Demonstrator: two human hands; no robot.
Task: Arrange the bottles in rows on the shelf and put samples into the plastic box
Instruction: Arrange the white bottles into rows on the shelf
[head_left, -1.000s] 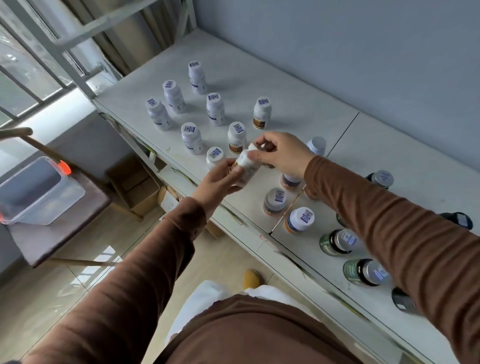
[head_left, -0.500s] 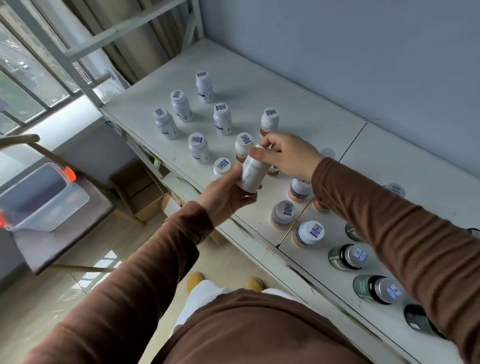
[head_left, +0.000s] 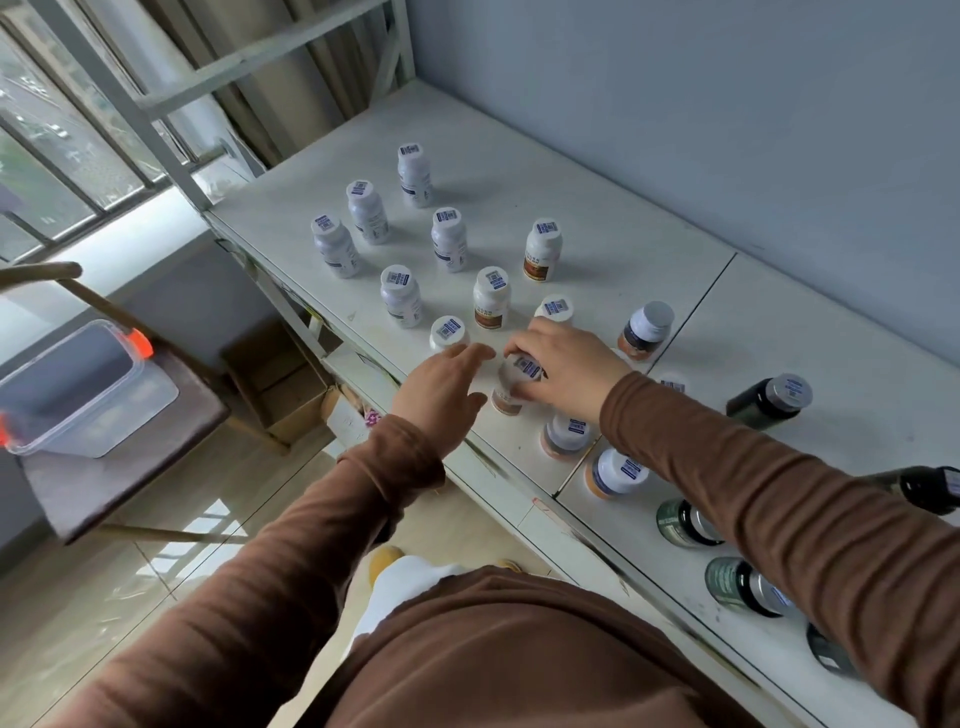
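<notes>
Both arms reach forward from the bottom of the view, each in a long brown sleeve drawn down to the wrist. The left arm runs from about 7 o'clock up toward the centre, forearm nearly straight, ending in the left hand (head_left: 447, 387). That hand lies palm down with its fingers (head_left: 475, 353) extended and relaxed, pointing toward 1 o'clock, holding nothing. The right arm enters from 4 o'clock and slants up toward 10 o'clock, elbow out of frame. The right hand (head_left: 563, 366) is arched, back upward, its fingers (head_left: 519, 345) curled downward in a grip from above, just beside the left fingertips.
</notes>
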